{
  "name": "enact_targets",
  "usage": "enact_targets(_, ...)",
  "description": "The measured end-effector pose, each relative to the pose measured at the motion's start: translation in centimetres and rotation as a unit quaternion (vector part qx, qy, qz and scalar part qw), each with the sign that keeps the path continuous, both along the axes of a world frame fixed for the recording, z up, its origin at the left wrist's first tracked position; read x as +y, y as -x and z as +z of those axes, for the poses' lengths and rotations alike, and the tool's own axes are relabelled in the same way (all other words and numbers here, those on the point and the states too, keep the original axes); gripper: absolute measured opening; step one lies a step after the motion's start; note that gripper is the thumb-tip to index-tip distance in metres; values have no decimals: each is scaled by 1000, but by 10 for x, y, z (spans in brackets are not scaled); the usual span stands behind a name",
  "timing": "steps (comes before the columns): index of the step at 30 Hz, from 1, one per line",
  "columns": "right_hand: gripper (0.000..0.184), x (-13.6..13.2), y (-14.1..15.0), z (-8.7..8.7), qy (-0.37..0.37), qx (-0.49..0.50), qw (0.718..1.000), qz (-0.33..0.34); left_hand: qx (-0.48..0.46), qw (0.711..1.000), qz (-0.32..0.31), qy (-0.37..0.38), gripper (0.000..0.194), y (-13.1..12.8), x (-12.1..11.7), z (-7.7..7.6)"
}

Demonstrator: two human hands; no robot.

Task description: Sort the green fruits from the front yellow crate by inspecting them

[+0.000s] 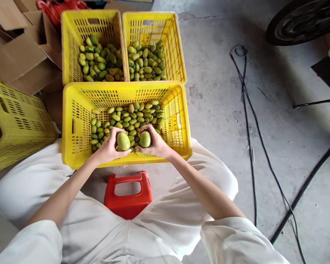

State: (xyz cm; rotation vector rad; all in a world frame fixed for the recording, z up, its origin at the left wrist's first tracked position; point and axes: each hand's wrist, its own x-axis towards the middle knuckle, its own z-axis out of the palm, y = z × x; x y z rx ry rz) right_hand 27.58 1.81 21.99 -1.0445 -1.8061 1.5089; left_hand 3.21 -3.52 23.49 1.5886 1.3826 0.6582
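Near crate (126,160) = landmark: yellow, slotted plastic, part filled with green and yellowish oval fruits (132,119). Left hand (110,149) clamped on left fruit (123,141), fingers and thumb curled round it; right hand (157,145) clamped on right fruit (145,139), same kind of grip. Both held fruits green, above the pile at the near side of the near crate, close together but apart. Hands and held fruits cover part of the pile; forearms come in over the near rim.

Around the near crate: left rear crate (68,47) and right rear crate (180,55), both yellow, side by side right behind it, each with more green and yellowish fruits. Side crate (24,117), yellow too, left of it. Open cardboard boxes (19,60) behind left, red mesh material (62,9) beyond them. Red stool (128,207) with a cut-out, on the near side, between the person's white-clad legs (209,168). Right of it: concrete floor (217,121), black cables (251,146), wheel (302,22) far right. Writing: dark marks on right rear crate's far wall, too small to read.
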Motion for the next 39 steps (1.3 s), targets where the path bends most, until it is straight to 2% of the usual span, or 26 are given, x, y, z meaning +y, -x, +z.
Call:
enact_targets(4,64,-2,1,7,5,-1,1000,21,5,999,-33,-24,62,-3,3,4)
enact_targets(9,90,-4,2,3,7,21,1000,-8,-4,997,-42,-65,61,-4,5,2)
enact_targets(11,94,-5,1,-1,20,14,999,-22,-4,996,-34,-76,59,-3,5,1)
enact_targets(17,80,-6,2,-1,74,65,995,12,-2,997,-32,-77,55,-2,5,2)
enact_targets(20,75,-3,2,1,54,87,995,18,-28,997,-40,-54,57,-2,5,2)
enact_targets(25,72,-1,0,2,28,79,996,41,-20,997,-55,-41,62,-3,3,-1)
enact_targets(31,78,-4,-5,2,118,71,987,86,-36,998,-42,-19,68,-3,4,1)
enact_targets(34,84,-5,-5,3,172,114,974,98,-41,999,-20,-1,65,-2,4,0)
enact_targets(37,90,-4,-2,2,214,175,957,93,-91,995,-8,48,65,-2,2,-3)
enact_targets(39,85,-4,0,1,227,200,950,81,-136,988,-5,77,66,-4,1,-5)
